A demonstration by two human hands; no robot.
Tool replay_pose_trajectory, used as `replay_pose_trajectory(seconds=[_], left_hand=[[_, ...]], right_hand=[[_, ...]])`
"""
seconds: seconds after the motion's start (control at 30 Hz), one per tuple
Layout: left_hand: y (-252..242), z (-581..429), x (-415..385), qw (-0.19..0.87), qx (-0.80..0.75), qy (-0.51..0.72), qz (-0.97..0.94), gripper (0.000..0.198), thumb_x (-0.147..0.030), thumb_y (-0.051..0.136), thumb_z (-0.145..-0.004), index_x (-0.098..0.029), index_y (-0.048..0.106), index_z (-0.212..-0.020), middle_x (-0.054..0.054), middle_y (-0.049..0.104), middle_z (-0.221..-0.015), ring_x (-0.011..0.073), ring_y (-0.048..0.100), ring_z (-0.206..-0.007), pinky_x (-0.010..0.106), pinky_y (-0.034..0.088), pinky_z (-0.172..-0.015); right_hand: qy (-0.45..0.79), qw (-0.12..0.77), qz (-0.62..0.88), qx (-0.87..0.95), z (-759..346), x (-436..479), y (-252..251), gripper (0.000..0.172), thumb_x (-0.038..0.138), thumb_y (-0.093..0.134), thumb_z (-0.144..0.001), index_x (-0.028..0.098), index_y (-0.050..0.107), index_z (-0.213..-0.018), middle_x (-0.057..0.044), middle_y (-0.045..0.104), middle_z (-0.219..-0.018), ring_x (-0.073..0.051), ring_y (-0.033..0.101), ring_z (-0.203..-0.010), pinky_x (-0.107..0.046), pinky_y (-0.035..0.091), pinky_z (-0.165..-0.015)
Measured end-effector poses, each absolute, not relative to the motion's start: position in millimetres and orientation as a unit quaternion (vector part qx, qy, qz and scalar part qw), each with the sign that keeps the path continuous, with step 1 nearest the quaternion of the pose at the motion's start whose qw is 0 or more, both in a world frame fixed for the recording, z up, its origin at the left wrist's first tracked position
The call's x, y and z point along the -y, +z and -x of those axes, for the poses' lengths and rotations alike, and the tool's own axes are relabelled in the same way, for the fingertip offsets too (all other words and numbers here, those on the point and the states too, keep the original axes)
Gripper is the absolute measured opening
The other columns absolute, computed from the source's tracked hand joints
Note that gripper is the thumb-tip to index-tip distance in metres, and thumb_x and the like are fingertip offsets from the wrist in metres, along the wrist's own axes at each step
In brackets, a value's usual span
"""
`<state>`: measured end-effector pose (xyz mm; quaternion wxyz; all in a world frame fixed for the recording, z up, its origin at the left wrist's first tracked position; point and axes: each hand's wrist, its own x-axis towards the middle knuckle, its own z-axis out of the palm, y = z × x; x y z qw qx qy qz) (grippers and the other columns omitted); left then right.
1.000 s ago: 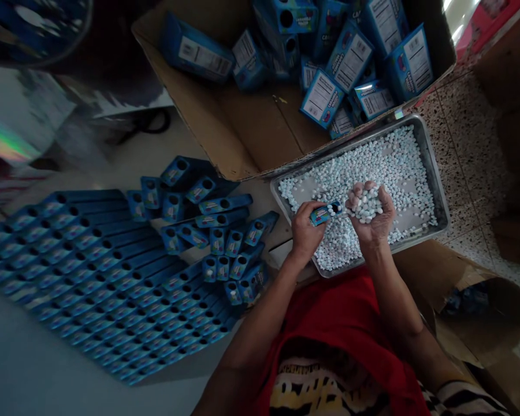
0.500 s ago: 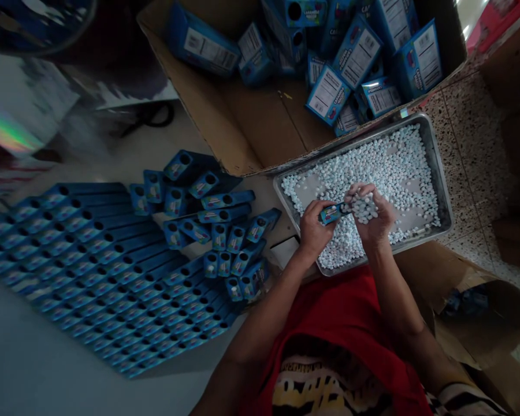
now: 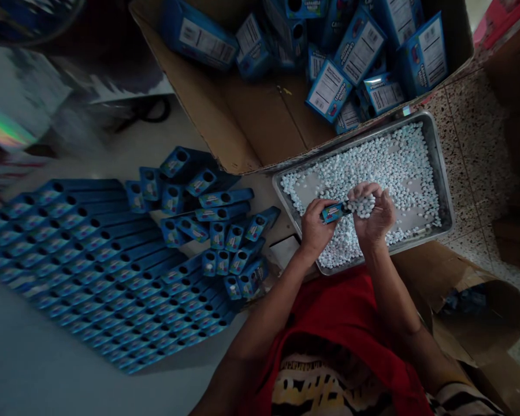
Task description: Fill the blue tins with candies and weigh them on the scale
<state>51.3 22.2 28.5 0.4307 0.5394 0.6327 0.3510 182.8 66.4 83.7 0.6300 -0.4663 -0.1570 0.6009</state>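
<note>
My left hand [image 3: 317,226] grips a small blue candy box [image 3: 333,212], its holed end turned toward my other hand. Cupped right beside that end, my right hand [image 3: 375,218] holds a heap of small white candies [image 3: 364,205] in its palm and curled fingers. The candies touch or nearly touch the box opening; the exact contact is hard to make out. Both hands are above a metal tray [image 3: 445,202] spread with many loose white candies [image 3: 398,156].
Behind the tray, a large cardboard box [image 3: 260,124] holds bigger blue cartons [image 3: 329,89]. At left stand stacked rows of blue candy boxes [image 3: 112,260], with a looser pile [image 3: 219,214] nearer the tray. A brown cardboard container [image 3: 498,323] is at lower right.
The heap of candies in my right hand has become smaller, showing more bare palm. My left hand still holds the box in nearly the same place.
</note>
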Motion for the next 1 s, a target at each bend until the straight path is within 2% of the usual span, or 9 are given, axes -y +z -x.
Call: replay_pose_trajectory(seconds=[0.23,0.43,0.57,0.67,0.73,0.83,0.9,1.0], left_hand=[[21,-57,-26,0.481,-0.620,0.370,-0.498,0.039,-0.004,0.079,-0.074,-0.024,0.076,-0.107,0.003,0.077,-0.107,0.0223,0.072,-0.104,0.033,0.055,-0.094],[26,-56,-28,0.442,-0.635,0.354,-0.525,0.040,-0.004,0.083,-0.072,-0.023,0.077,-0.106,0.003,0.076,-0.106,0.0231,0.072,-0.104,0.033,0.056,-0.094],[23,-58,-28,0.433,-0.633,0.358,-0.533,0.036,-0.007,0.083,-0.075,-0.023,0.075,-0.107,0.003,0.076,-0.105,0.0229,0.072,-0.103,0.033,0.057,-0.094],[21,-57,-30,0.434,-0.632,0.368,-0.526,0.037,-0.008,0.083,-0.075,-0.023,0.074,-0.108,0.003,0.076,-0.105,0.0228,0.073,-0.103,0.033,0.057,-0.093],[18,-51,-30,0.442,-0.638,0.371,-0.510,0.037,-0.010,0.084,-0.076,-0.024,0.074,-0.109,0.003,0.076,-0.107,0.0228,0.073,-0.104,0.033,0.057,-0.095],[10,-31,-27,0.469,-0.654,0.387,-0.450,0.037,-0.019,0.087,-0.076,-0.024,0.074,-0.110,0.002,0.077,-0.107,0.0213,0.074,-0.099,0.033,0.059,-0.093],[1,-17,-24,0.478,-0.668,0.411,-0.396,0.040,-0.027,0.090,-0.076,-0.024,0.072,-0.111,0.000,0.077,-0.105,0.0199,0.074,-0.094,0.031,0.060,-0.088],[-18,-7,-24,0.465,-0.682,0.444,-0.348,0.047,-0.038,0.093,-0.073,-0.024,0.070,-0.112,0.000,0.077,-0.106,0.0190,0.074,-0.093,0.030,0.060,-0.088]], right_hand=[[0.590,0.637,0.449,0.211,-187,-61,85,0.040,0.056,0.060,-0.094,0.027,0.064,-0.066,-0.003,0.055,-0.078,-0.023,0.060,-0.083,-0.041,0.052,-0.090],[0.560,0.636,0.468,0.251,-187,-61,79,0.044,0.064,0.058,-0.096,0.029,0.071,-0.073,-0.004,0.058,-0.078,-0.023,0.062,-0.083,-0.042,0.054,-0.091],[0.540,0.620,0.480,0.305,-178,-54,71,0.049,0.069,0.049,-0.099,0.030,0.070,-0.079,-0.003,0.062,-0.080,-0.024,0.067,-0.088,-0.046,0.055,-0.097],[0.509,0.589,0.495,0.385,-175,-45,68,0.051,0.066,0.040,-0.104,0.030,0.071,-0.085,-0.004,0.072,-0.095,-0.026,0.070,-0.105,-0.052,0.051,-0.109],[0.475,0.546,0.520,0.454,-187,-41,64,0.053,0.064,0.035,-0.107,0.030,0.074,-0.093,-0.006,0.073,-0.121,-0.028,0.066,-0.126,-0.056,0.045,-0.119],[0.358,0.412,0.630,0.552,-238,-44,43,0.047,0.065,0.047,-0.104,0.029,0.075,-0.115,-0.009,0.059,-0.150,-0.032,0.052,-0.147,-0.061,0.037,-0.125],[0.226,0.314,0.727,0.567,-284,-51,15,0.054,0.069,0.055,-0.099,0.026,0.070,-0.127,-0.015,0.052,-0.155,-0.035,0.045,-0.151,-0.065,0.034,-0.126],[0.111,0.218,0.791,0.562,-337,-63,-31,0.068,0.070,0.042,-0.102,0.018,0.059,-0.144,-0.022,0.042,-0.160,-0.039,0.041,-0.153,-0.070,0.033,-0.123]])
